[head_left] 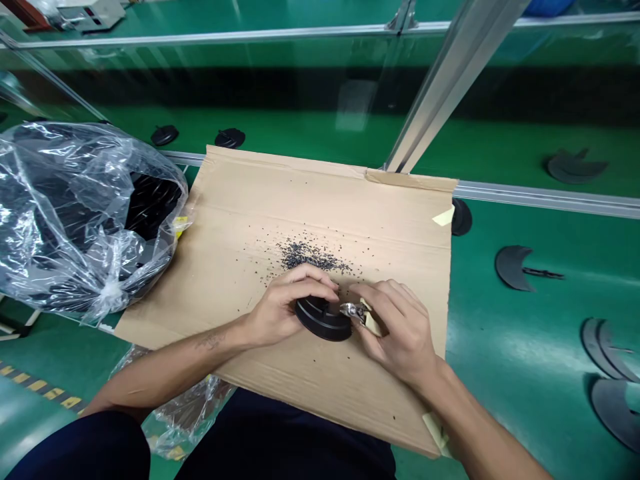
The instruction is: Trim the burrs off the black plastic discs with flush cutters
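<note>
Head view shows a cardboard sheet (pixel 400 213) lying on a green counter (pixel 525 347), its near edge reaching over the person's lap. Open cardboard stretches from the far edge down to a scatter of small black bits (pixel 305 257), thickest near the middle, with stray specks around it. More open room lies along the right edge, above the right hand (pixel 400 327). At the left edge a bulging clear plastic bag (pixel 65 220) of dark pieces crowds the space; at the far edge a metal post (pixel 440 87) rises, toward the far right corner. Pale tape (pixel 443 217) sits on the right edge just below that corner. Past the right edge, a curved dark piece (pixel 515 268) lies on the counter.

Both hands work over the near half of the cardboard, right of centre, just nearer than the bits. The left hand (pixel 285 300) is curled, thumb and fingers gripping the left side of a rounded black part (pixel 325 323). The right hand is half closed around small pliers (pixel 353 309), whose metal head meets the part's right side; whether the jaws are shut, I cannot tell.
</note>
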`<action>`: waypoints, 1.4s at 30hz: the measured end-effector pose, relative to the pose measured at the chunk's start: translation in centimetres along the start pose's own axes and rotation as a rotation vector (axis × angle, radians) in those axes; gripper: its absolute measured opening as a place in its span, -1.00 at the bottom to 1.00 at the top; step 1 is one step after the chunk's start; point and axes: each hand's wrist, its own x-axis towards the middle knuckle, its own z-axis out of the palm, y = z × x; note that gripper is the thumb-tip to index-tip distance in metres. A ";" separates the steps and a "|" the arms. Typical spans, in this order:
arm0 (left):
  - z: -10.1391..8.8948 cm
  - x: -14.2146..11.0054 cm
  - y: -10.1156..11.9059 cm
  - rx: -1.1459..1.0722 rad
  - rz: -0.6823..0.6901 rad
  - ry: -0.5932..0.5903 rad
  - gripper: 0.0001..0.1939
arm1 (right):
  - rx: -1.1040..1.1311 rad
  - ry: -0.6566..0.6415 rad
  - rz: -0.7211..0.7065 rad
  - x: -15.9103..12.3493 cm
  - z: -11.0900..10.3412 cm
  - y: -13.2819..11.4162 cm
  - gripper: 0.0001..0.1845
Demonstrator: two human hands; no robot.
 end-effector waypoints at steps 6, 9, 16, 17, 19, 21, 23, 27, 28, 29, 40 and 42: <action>0.0 -0.1 -0.3 0.002 0.037 0.013 -0.72 | -0.186 -0.036 -0.057 0.4 -0.7 0.3 -0.78; -0.1 -0.2 -0.3 0.019 0.041 0.001 -0.70 | -0.199 -0.048 -0.080 0.6 -0.9 0.2 -0.79; -0.1 -0.2 -0.4 0.061 0.104 0.003 -0.66 | -0.292 -0.043 -0.102 0.4 -0.8 0.3 -0.77; -0.2 -0.3 -0.4 0.064 0.112 0.003 -0.65 | -0.300 -0.040 -0.101 0.4 -0.8 0.3 -0.78; -0.2 -0.3 -0.4 0.072 0.120 0.004 -0.64 | -0.310 -0.037 -0.101 0.4 -0.8 0.3 -0.78; -0.2 -0.3 -0.4 0.085 0.123 0.006 -0.63 | -0.310 -0.046 -0.103 0.4 -0.8 0.3 -0.77; -0.2 -0.3 -0.5 0.096 0.135 0.009 -0.63 | -0.303 -0.061 -0.109 0.5 -0.9 0.3 -0.76; -0.2 -0.3 -0.4 0.108 0.152 0.006 -0.62 | -0.308 -0.071 -0.129 0.5 -1.2 0.3 -0.77; -0.2 -0.3 -0.3 0.114 0.152 0.000 -0.63 | -0.312 -0.077 -0.137 0.5 -1.3 0.3 -0.77; -0.3 -0.2 -0.3 0.121 0.153 -0.006 -0.63 | -0.314 -0.086 -0.142 0.5 -1.3 0.4 -0.77; -0.5 0.1 0.1 0.145 0.162 -0.041 -0.71 | -0.318 -0.063 -0.174 0.5 -1.4 0.6 -0.82; -0.5 0.1 0.1 0.150 0.165 -0.039 -0.71 | -0.327 -0.058 -0.175 0.5 -1.4 0.5 -0.83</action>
